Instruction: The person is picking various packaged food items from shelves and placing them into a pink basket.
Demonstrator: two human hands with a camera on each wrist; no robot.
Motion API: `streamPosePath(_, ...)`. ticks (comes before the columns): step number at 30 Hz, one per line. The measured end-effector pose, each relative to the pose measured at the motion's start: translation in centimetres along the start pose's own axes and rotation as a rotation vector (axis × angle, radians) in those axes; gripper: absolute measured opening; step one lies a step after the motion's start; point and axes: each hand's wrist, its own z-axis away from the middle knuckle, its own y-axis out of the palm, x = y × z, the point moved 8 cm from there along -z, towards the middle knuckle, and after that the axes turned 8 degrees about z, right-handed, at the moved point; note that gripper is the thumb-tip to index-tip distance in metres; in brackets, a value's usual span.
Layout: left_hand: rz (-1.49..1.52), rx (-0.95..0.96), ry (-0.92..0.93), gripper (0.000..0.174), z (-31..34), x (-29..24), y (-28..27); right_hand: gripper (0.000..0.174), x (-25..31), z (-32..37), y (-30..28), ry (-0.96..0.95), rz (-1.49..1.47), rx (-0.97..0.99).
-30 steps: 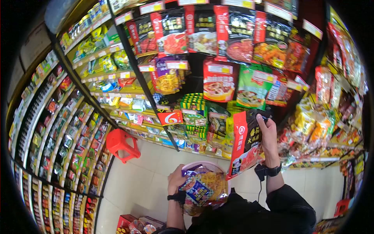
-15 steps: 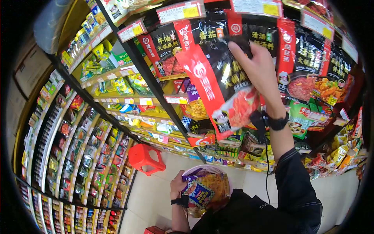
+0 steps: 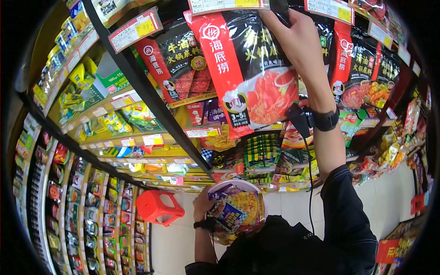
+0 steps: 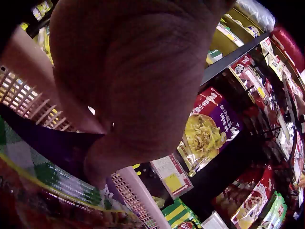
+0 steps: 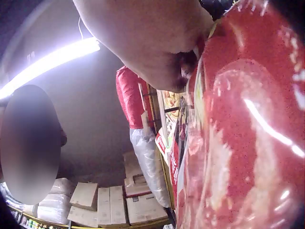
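My right hand grips the top corner of a red-and-black hotpot base packet, held upright against the row of similar packets on the shelf. The packet's upper edge lies behind a price tag. Up close in the right wrist view, its glossy red front fills the right side. Lower down, my left hand holds the rim of a pink plastic basket. Inside that basket lies a purple noodle bag. The left wrist view has the thumb over the basket's latticed wall.
A beef-tallow hotpot packet hangs left of the held one, and more packets stand to the right. A black shelf post divides the racks. On the tiled floor is a red stool. A cable trails from the right wrist.
My right hand has raised the packet from beside the basket up to the shelf row and straightened it there. The left hand stays on the basket. The view has moved closer to the shelf.
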Motion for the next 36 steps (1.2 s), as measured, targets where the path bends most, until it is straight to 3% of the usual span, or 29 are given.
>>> streamPosePath(1, -0.007, 0.015, 0.031, 0.064, -1.0, 0.7, 0.2, 0.038, 0.3, -0.1, -0.2, -0.097, 0.036, -0.061)
streamPosePath(7, 0.014, 0.084, 0.069, 0.065, -3.0, 0.5, -1.5, 0.041, 1.1, -0.8, 1.0, -0.053, 0.229, -0.06)
streamPosePath(8, 0.017, 0.086, 0.076, 0.065, -3.4, 1.2, -1.4, 0.045, 0.8, -1.3, 1.2, -0.156, 0.381, -0.095)
streamPosePath(10, -0.09, 0.047, 0.155, 0.063, -4.3, 2.1, -1.5, 0.045, -0.3, -1.5, 0.8, -0.133, 0.394, -0.085)
streamPosePath(13, -0.016, 0.086, 0.202, 0.064, -4.6, 2.7, -1.7, 0.046, -1.2, -1.4, 1.7, -0.112, 0.374, -0.08)
streamPosePath(19, 0.026, 0.112, 0.163, 0.065, -3.6, 2.5, -3.1, 0.048, -1.4, -1.1, 3.2, -0.236, 0.49, -0.193)
streamPosePath(21, 0.074, 0.105, 0.214, 0.066, -4.2, 3.4, -2.6, 0.056, -2.7, -0.9, 3.2, -0.118, 0.66, -0.109)
streamPosePath(22, 0.125, 0.09, 0.255, 0.067, -3.9, 3.9, -2.4, 0.053, -3.2, -0.5, 2.4, -0.115, 0.613, -0.111)
streamPosePath(23, 0.104, 0.118, 0.184, 0.069, -3.3, 3.1, -3.1, 0.05, -4.0, 0.3, 1.6, -0.104, 0.563, -0.098)
streamPosePath(25, 0.048, 0.127, 0.136, 0.066, -3.6, 4.5, -2.5, 0.047, -1.4, 5.3, -2.2, -0.343, 0.54, -0.26)
streamPosePath(26, 0.542, 0.233, 0.431, 0.064, -2.3, 1.8, -3.5, 0.036, 1.0, 8.2, -2.4, -0.255, 0.372, -0.256)
streamPosePath(27, 0.461, 0.192, 0.31, 0.061, -4.1, 6.1, -1.0, 0.026, 2.7, 12.3, -2.7, -0.139, 0.217, -0.246)
streamPosePath(28, 0.337, 0.119, 0.265, 0.06, -2.0, 3.2, -4.3, 0.022, 2.4, 16.6, -1.3, -0.082, 0.177, -0.068)
streamPosePath(29, 0.174, 0.17, 0.135, 0.056, -1.3, 1.2, -5.8, 0.019, 1.5, 20.3, 0.3, -0.04, 0.127, 0.092)
streamPosePath(30, 0.158, 0.061, 0.218, 0.052, -1.9, 2.4, -5.2, 0.019, 0.9, 24.4, 4.3, -0.009, 0.126, 0.422)
streamPosePath(31, 0.179, 0.082, 0.178, 0.044, -1.7, 2.0, -5.6, 0.019, 0.6, 29.2, 8.3, 0.007, 0.117, 0.738)
streamPosePath(32, 0.199, 0.081, 0.157, 0.043, -1.1, 1.3, -6.3, 0.02, -2.0, 33.4, 12.0, 0.054, 0.071, 0.904)
streamPosePath(34, 0.22, 0.078, 0.139, 0.043, -0.5, 0.9, -6.7, 0.033, -7.7, 41.3, 16.5, 0.311, 0.032, 1.076)
streamPosePath(36, 0.211, 0.09, 0.152, 0.044, -0.3, 0.9, -6.2, 0.043, -9.0, 45.6, 18.6, 0.135, 0.124, 1.091)
